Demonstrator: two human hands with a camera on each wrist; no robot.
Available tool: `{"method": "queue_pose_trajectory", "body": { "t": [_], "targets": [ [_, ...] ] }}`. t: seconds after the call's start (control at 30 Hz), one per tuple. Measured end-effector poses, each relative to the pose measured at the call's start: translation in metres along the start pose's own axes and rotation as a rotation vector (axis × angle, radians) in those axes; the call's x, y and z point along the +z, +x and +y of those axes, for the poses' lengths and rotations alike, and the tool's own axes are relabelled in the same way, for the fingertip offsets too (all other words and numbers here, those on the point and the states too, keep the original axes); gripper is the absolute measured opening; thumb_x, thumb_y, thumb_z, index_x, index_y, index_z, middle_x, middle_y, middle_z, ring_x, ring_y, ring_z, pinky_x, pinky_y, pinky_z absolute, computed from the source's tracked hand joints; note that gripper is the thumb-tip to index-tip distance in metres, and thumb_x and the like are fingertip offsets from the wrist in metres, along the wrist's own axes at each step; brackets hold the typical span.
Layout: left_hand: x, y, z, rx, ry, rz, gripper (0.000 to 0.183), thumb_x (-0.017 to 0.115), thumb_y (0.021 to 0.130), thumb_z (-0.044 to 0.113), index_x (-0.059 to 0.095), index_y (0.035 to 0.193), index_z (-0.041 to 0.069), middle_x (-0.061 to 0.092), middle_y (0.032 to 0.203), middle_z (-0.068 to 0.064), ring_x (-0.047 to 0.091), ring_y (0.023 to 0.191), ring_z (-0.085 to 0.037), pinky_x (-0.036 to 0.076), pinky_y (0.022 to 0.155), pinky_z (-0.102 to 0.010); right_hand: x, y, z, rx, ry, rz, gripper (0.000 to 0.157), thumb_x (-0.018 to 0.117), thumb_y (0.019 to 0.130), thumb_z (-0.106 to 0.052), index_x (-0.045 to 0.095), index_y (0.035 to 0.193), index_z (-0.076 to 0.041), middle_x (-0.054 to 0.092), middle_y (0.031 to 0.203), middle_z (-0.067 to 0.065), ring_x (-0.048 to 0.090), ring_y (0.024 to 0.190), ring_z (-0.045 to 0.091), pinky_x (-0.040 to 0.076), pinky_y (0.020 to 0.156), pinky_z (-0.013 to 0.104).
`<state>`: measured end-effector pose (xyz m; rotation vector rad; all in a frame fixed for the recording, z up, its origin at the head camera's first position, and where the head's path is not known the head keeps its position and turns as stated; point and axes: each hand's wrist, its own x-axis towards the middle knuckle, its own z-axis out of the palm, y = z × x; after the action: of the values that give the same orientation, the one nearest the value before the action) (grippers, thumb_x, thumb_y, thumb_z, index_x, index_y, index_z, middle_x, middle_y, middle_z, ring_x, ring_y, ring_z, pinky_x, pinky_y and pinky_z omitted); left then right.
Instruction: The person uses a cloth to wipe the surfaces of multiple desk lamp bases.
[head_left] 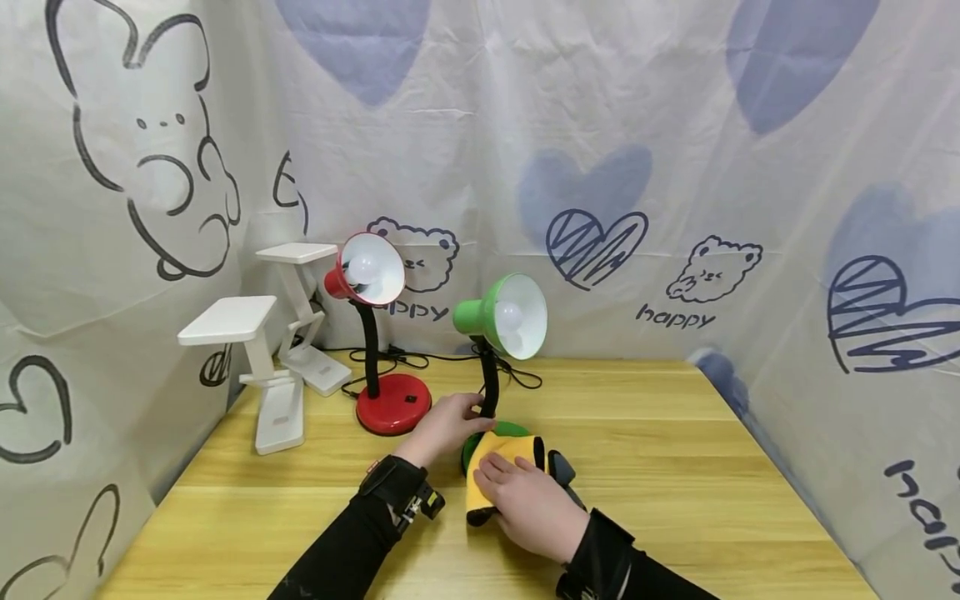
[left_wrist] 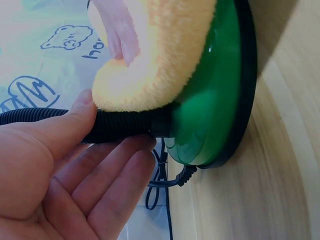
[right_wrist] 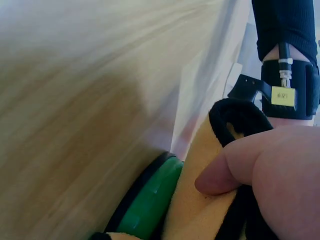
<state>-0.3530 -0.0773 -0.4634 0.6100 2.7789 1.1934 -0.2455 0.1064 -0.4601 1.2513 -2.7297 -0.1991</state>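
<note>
Nearest me, the right hand point(head_left: 531, 504) pinches a yellow cloth point(head_left: 513, 447) between thumb and fingers, against the green lamp's base point(left_wrist: 215, 95) on the table point(head_left: 675, 483). Just beyond, the left hand point(head_left: 444, 427) pinches its black neck point(head_left: 490, 379). Leftward stand a red lamp point(head_left: 393, 406), then two white lamps point(head_left: 280, 417); a printed sheet point(head_left: 495, 158) hangs behind.

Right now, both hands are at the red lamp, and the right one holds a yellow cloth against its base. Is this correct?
Only "red" is wrong: in the head view, the left hand and right hand are at the green lamp. The right one does hold a yellow cloth against its base.
</note>
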Motion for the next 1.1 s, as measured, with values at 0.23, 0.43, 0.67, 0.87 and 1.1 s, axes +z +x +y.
{"method": "queue_pose_trajectory", "body": {
  "t": [0.23,0.43,0.67,0.87,1.1],
  "targets": [
    [-0.002,0.001,0.003,0.012,0.011,0.005,0.034,0.066,0.091,0.039,0.065,0.119,0.017,0.070,0.113,-0.004,0.067,0.102,-0.018,0.054,0.084,-0.036,-0.004,0.010,-0.002,-0.084,-0.046,0.036,0.055,0.068,0.091,-0.022,0.049,0.142,-0.012,0.050,0.145,0.009,0.044,0.136,0.023,0.044,0.103,0.044],
    [-0.003,0.001,0.000,0.027,-0.001,0.001,0.029,0.067,0.092,0.036,0.066,0.115,0.019,0.070,0.111,-0.003,0.067,0.100,-0.016,0.054,0.083,-0.035,0.000,0.024,-0.007,-0.108,-0.130,0.145,0.041,0.065,0.092,-0.019,0.058,0.132,-0.012,0.057,0.135,0.006,0.051,0.129,0.022,0.049,0.096,0.044],
    [-0.003,0.001,0.000,0.019,0.024,-0.013,0.032,0.065,0.093,0.038,0.066,0.119,0.019,0.071,0.112,-0.001,0.067,0.101,-0.016,0.054,0.083,-0.035,0.002,0.017,-0.003,-0.138,-0.088,0.099,0.042,0.062,0.092,-0.014,0.058,0.134,-0.015,0.054,0.140,0.004,0.048,0.132,0.022,0.048,0.097,0.044],
    [-0.001,0.001,-0.001,-0.002,0.028,-0.022,0.033,0.064,0.092,0.040,0.066,0.118,0.020,0.070,0.114,0.000,0.067,0.101,-0.015,0.054,0.085,-0.035,-0.002,-0.009,0.021,-0.109,0.129,-0.022,0.047,0.064,0.090,-0.011,0.058,0.136,-0.021,0.049,0.145,0.002,0.046,0.134,0.020,0.047,0.100,0.042],
    [-0.001,0.001,0.000,-0.008,0.013,-0.033,0.037,0.064,0.093,0.040,0.065,0.121,0.018,0.070,0.116,-0.002,0.067,0.103,-0.015,0.054,0.086,-0.035,0.004,-0.034,0.047,0.044,0.322,-0.060,0.050,0.056,0.094,-0.010,0.048,0.143,-0.020,0.042,0.151,0.003,0.040,0.139,0.022,0.043,0.104,0.044]
  ]
}}
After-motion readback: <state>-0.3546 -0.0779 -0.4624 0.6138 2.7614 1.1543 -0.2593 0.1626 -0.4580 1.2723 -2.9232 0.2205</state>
